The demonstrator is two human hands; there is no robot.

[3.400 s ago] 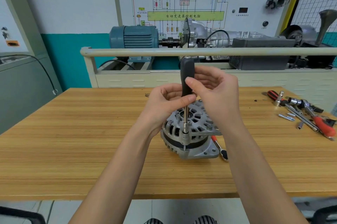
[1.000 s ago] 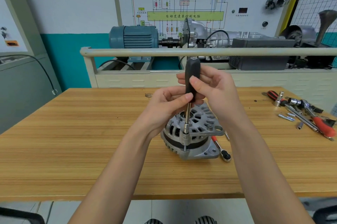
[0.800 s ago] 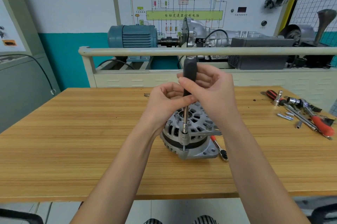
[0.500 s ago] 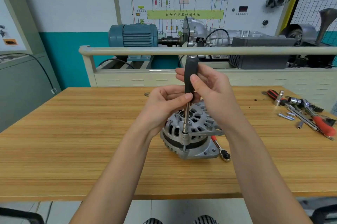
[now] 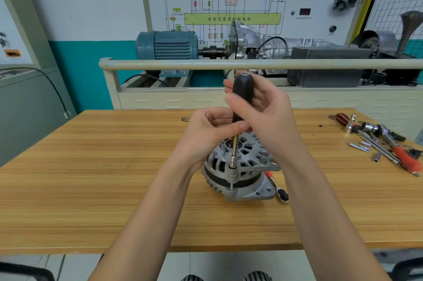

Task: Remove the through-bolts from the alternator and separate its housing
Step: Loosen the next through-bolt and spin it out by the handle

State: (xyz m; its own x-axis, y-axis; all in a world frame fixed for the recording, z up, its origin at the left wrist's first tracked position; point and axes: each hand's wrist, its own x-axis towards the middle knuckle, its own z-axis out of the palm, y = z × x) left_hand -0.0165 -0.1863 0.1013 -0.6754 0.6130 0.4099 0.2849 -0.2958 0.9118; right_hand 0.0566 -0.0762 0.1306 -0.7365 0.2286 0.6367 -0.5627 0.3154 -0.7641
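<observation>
A grey alternator [image 5: 242, 170] stands on the wooden table [image 5: 91, 177], pulley side down. A nut driver with a black handle [image 5: 242, 90] stands upright, its socket seated on a through-bolt [image 5: 231, 185] at the housing's front edge. My right hand [image 5: 267, 115] grips the black handle from the right. My left hand [image 5: 210, 134] pinches the lower end of the handle, just above the steel shaft. The bolt's shank shows in the gap between the two housing halves.
A small ratchet with a red grip [image 5: 277, 189] lies right of the alternator. Several loose bolts, sockets and red-handled tools [image 5: 380, 143] lie at the table's right end. A rail [image 5: 251, 64] and a motor rig stand behind the table.
The driver handle has turned a little between my fingers and my right hand has shifted its hold. The alternator and the tools on the table have not moved.
</observation>
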